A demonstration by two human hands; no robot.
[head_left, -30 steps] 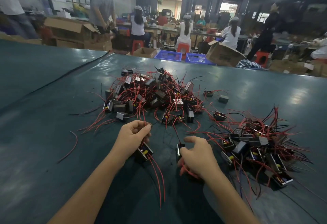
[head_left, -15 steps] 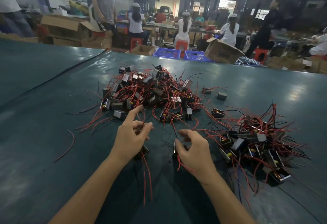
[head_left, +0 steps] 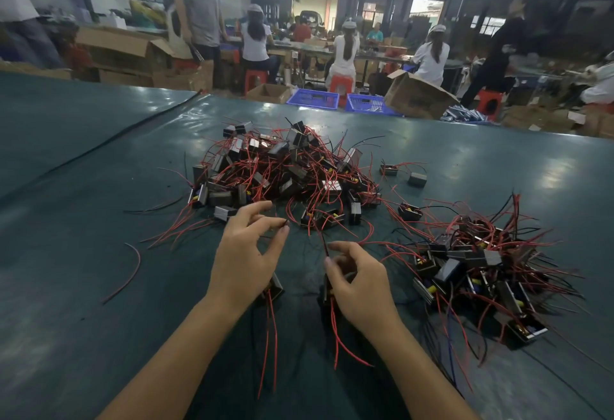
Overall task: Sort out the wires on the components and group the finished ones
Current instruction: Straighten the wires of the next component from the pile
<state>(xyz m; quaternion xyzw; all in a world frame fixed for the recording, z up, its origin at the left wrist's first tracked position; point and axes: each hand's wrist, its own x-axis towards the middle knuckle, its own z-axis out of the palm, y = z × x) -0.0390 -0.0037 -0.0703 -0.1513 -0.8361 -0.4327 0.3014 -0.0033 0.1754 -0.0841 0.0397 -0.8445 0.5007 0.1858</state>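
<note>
On the dark green table lies a tangled pile of small black components with red and black wires. A second pile lies to the right. My left hand holds a component under its palm, its red wires trailing toward me, and pinches a thin black wire between thumb and fingertip; the index finger points forward. My right hand grips another component with curled fingers. One of that component's wires rises past the thumb; its red wires hang down below the hand.
A loose red wire lies at the left. Two stray components sit between the piles. Beyond the table's far edge are cardboard boxes, blue crates and seated people at benches.
My left hand has uncurled from a fist and stretched its fingers forward, drawing out a thin black wire. My right hand has stayed on its component, its fingers shifting slightly.
</note>
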